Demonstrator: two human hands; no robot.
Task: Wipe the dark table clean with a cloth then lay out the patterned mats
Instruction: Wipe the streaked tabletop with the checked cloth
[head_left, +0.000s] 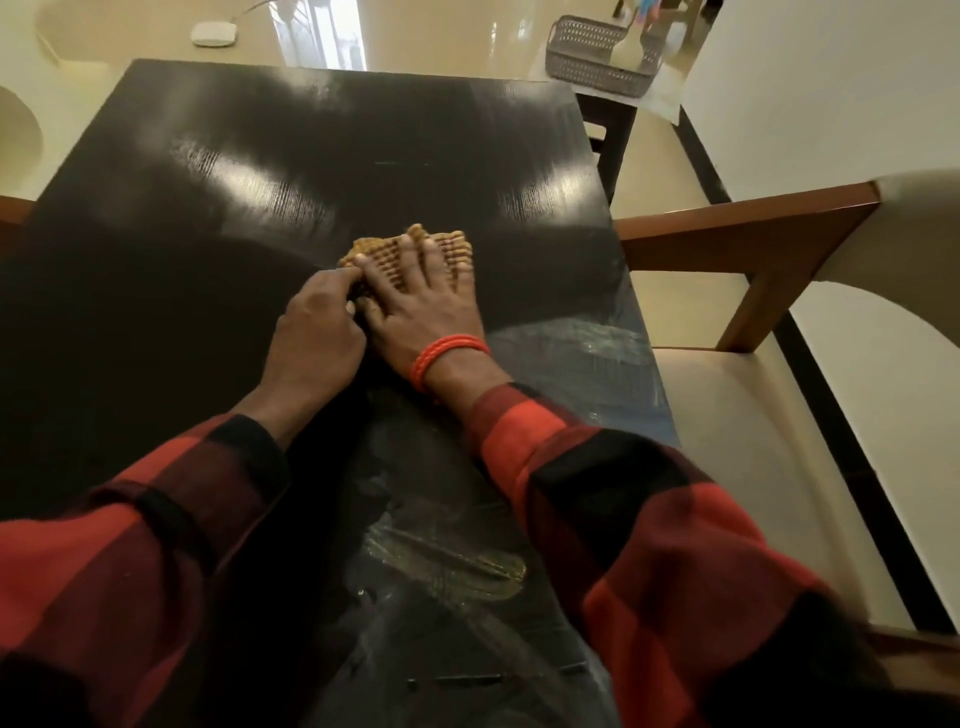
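Note:
A tan waffle-weave cloth (447, 244) lies bunched on the dark table (208, 218), right of its middle. My right hand (421, 306) lies flat on the cloth with its fingers spread, pressing it down. My left hand (317, 332) sits just to its left, fingers curled at the cloth's near left edge and pinching it. Wet streaks and smears (452, 566) cover the near right part of the tabletop. No patterned mats are in view.
A wooden chair with a cream seat (753, 441) stands close against the table's right side. A dark chair (608, 130) stands at the far right corner. A grey mesh basket (592, 62) and a white flat object (214, 34) lie on the floor beyond.

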